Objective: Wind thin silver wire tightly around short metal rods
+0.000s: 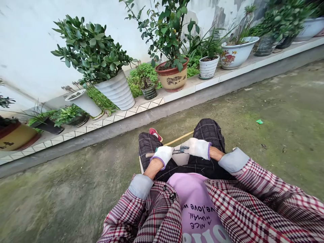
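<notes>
1. So, left hand [164, 154], in a white glove with a purple cuff, is curled into a fist around the near-left end of a slim metal tool [177, 151]. A short stub of the tool pokes out past the fist to the left.
2. Right hand [196, 147], same kind of glove, is folded over the tool's other end with the fingers wrapped down on it. The exact tool type is too small to tell.
3. The tool lies roughly level across the lap, bridging the gap between the two hands, just above the knees in dark checked trousers [210, 130].
4. A pale flat surface [180, 159] shows between the thighs under the tool; can't tell what it is.
5. A wooden stick [181, 138] runs at a slant behind the hands, between the knees.
6. A red shoe [155, 134] peeks out beyond the left knee.
7. Plaid jacket sleeves [253, 182] with grey cuffs frame the lap, over a lilac printed top.
8. The concrete ground [278, 101] has mossy patches, and a green scrap [259, 121] lies well off to the right.
9. A tiled ledge [152, 103] along the white wall carries potted plants: a white ribbed pot [117, 91] with a jade plant, a brown pot [173, 79], a small white pot [208, 67] and a floral bowl [236, 54].
</notes>
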`<state>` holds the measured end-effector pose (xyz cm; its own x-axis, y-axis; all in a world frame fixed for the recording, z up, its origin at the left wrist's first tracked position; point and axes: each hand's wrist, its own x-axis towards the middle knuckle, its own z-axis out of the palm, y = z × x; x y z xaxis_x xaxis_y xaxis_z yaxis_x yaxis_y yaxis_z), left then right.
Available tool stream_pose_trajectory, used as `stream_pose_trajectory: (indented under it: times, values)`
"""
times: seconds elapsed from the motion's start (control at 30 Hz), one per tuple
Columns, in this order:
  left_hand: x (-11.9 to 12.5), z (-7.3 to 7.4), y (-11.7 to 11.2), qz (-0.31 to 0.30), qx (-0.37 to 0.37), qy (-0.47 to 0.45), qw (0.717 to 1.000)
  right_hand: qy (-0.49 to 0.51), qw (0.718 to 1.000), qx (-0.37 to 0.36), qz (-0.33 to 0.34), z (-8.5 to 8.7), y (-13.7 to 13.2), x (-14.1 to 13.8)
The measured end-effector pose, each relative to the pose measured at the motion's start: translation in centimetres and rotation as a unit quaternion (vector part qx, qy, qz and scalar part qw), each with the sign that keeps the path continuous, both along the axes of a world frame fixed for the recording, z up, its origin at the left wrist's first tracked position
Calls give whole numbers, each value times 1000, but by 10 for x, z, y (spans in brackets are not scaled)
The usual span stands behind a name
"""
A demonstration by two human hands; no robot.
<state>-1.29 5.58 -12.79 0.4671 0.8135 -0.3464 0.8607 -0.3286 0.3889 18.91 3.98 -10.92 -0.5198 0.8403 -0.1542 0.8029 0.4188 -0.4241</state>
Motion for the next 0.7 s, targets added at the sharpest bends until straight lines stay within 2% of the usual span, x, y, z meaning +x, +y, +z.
stream_pose_trajectory:
  times: [0.17, 0.3, 0.4, 0.47, 0.5, 0.53, 0.57, 0.63, 0.7]
  values:
    - [0, 6, -9, -4, -62, -83, 995, 59, 997, -42, -8, 0, 2, 2]
    - [-7, 21, -3, 16, -105, -187, 977, 129, 988, -51, -74, 2, 8, 10]
    - [-15, 27, 12, 91, -106, -271, 952, 173, 975, -61, -123, 3, 6, 9]
    - [-22, 24, 24, 174, -84, -314, 930, 169, 980, -58, -92, 2, 1, 3]
    - [-25, 21, 29, 202, -64, -311, 927, 158, 984, -53, -69, 1, -3, 0]
    - [-27, 17, 33, 206, -37, -284, 936, 147, 987, -49, -42, 0, -6, -4]
    - [-28, 12, 35, 186, -2, -231, 955, 134, 990, -46, -16, 0, -10, -7]
    - [-27, -1, 35, 102, 67, -92, 988, 112, 993, -33, 17, 2, -15, -12]
    - [-19, -14, 26, 20, 99, 14, 995, 88, 996, -12, 20, 5, -17, -13]
